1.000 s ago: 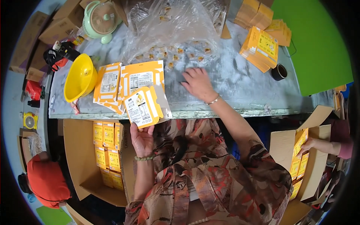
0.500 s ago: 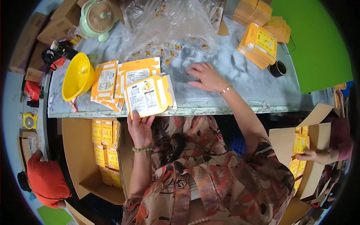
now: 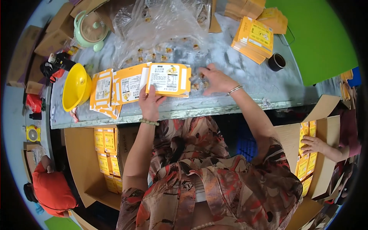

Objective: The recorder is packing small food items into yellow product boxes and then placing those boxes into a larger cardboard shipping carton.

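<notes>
My left hand (image 3: pixel 150 101) grips the lower left edge of a yellow carton (image 3: pixel 168 79), held over the grey table (image 3: pixel 245 82) with its white label facing up. My right hand (image 3: pixel 215 79) lies just right of the carton, fingers curled over small wrapped sweets (image 3: pixel 196 86) on the table top. More of these sweets (image 3: pixel 159 57) are scattered under a clear plastic bag (image 3: pixel 165 27) behind the carton. Flat yellow cartons (image 3: pixel 115 90) lie in a loose pile left of my left hand.
A yellow funnel (image 3: pixel 76 86) and a green pot (image 3: pixel 91 30) stand at the left. Stacked flat cartons (image 3: pixel 255 38) and a tape roll (image 3: pixel 276 61) sit at the right. Cardboard boxes (image 3: pixel 82 168) of yellow cartons stand below; another person's hand (image 3: pixel 314 145) reaches into the right box (image 3: pixel 326 168).
My left hand has carried the yellow carton up and to the right over the table. My right hand has gathered toward the carton's right edge over the sweets.
</notes>
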Tool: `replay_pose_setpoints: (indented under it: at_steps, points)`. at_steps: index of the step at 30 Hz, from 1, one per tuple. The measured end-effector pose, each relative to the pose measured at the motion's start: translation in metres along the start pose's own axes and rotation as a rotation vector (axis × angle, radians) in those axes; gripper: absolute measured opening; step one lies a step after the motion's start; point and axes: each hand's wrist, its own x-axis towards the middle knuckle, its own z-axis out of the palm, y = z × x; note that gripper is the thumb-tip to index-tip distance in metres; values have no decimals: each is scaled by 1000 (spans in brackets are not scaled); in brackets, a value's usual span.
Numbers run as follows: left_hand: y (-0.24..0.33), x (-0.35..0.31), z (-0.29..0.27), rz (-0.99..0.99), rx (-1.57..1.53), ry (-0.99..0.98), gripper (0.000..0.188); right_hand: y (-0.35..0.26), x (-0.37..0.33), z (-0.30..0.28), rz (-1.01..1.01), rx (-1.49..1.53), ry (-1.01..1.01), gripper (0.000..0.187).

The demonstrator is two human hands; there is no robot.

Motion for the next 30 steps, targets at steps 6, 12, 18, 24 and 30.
replay_pose_setpoints:
  at_steps: [6,12,18,24,30]
  points:
    - [-15,-5,14,-71,-96,-25,30,-16,8,12,46,444,-3,47]
    - [-18,-28,23,-25,-424,-86,28,-52,1,6,-231,1721,178,36]
    - [-7,-50,38,35,-663,-152,33,-82,0,-14,-278,797,296,27]
    - [19,-68,-59,370,658,-181,35,-103,-29,-88,-415,832,-52,15]
    - [62,-99,-11,362,328,-552,62,-133,-33,-55,-498,387,-332,12]
